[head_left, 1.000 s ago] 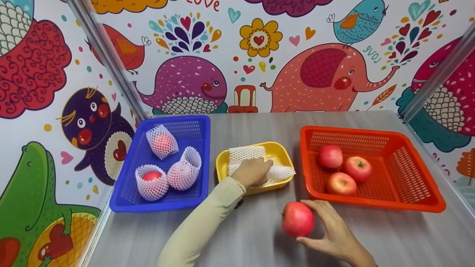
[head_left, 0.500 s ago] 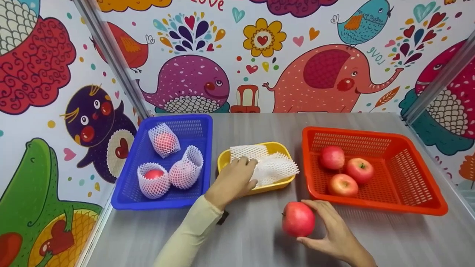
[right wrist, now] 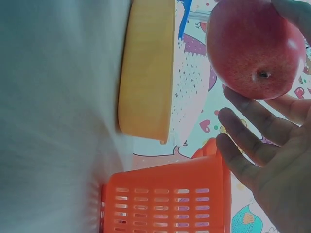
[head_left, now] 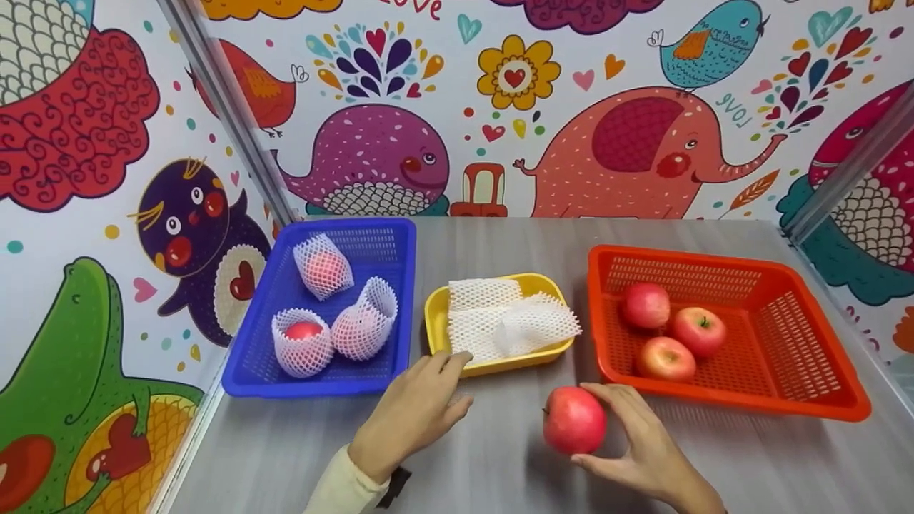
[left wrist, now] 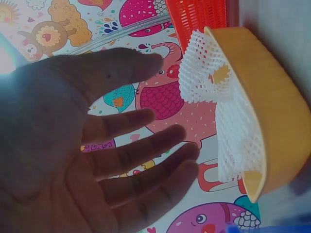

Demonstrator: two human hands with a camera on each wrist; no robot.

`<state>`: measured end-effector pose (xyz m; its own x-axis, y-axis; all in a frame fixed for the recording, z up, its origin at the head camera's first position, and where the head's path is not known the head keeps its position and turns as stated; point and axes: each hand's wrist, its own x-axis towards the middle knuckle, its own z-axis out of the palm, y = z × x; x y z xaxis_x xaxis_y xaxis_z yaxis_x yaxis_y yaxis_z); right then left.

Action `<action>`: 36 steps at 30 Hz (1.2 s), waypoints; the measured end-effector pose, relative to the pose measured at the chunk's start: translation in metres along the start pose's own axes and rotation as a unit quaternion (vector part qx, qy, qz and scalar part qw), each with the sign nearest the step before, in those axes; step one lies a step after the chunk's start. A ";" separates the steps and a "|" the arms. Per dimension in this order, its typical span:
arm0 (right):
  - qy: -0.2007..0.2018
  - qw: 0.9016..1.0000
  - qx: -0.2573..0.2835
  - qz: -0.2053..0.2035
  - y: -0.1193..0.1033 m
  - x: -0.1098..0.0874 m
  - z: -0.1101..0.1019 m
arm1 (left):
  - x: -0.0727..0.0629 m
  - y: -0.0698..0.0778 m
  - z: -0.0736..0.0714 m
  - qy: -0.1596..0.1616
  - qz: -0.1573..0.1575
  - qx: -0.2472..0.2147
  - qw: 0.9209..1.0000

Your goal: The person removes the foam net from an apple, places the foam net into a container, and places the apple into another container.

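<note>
My right hand (head_left: 643, 446) pinches a red apple (head_left: 573, 420) between thumb and fingers, in front of the red basket; the right wrist view shows the same apple (right wrist: 255, 48) from its blossom end. Fingers spread and holding nothing, my left hand (head_left: 414, 410) is just in front of the yellow tray (head_left: 428, 325). White foam net sleeves (head_left: 482, 325) lie in that tray, one of them puffed open and poking over its right rim. The left wrist view shows the bare left palm (left wrist: 73, 160) facing the foam sleeves (left wrist: 235, 131).
At left stands a blue basket (head_left: 314, 389) with three apples in foam nets (head_left: 303, 343). The red basket (head_left: 735, 400) at right holds three bare apples (head_left: 700, 332). Printed panels and metal posts (head_left: 228, 107) border the grey table (head_left: 500, 464).
My left hand has let go of the foam sleeves and drawn back toward me, out of the yellow tray. The right hand keeps the apple in the same place.
</note>
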<state>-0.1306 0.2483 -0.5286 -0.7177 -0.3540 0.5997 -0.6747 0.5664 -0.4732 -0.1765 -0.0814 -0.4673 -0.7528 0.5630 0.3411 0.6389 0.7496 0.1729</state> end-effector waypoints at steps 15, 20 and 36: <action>0.008 0.999 -0.045 -0.014 0.008 0.014 -0.033 | -0.028 -0.007 0.002 -0.003 -0.040 -0.049 0.998; -0.008 0.991 -0.124 0.056 0.018 0.019 -0.074 | -0.029 -0.009 0.002 -0.027 -0.061 -0.060 0.996; -0.108 0.874 -0.305 0.362 0.075 0.000 -0.149 | -0.039 -0.010 0.000 -0.072 -0.106 -0.084 0.988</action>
<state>-0.1552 0.4014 -0.4683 -0.9787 0.1672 0.1188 0.1404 0.9683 -0.2065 -0.1539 -0.1106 -0.4827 -0.8792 0.4527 0.1486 0.4733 0.7938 0.3820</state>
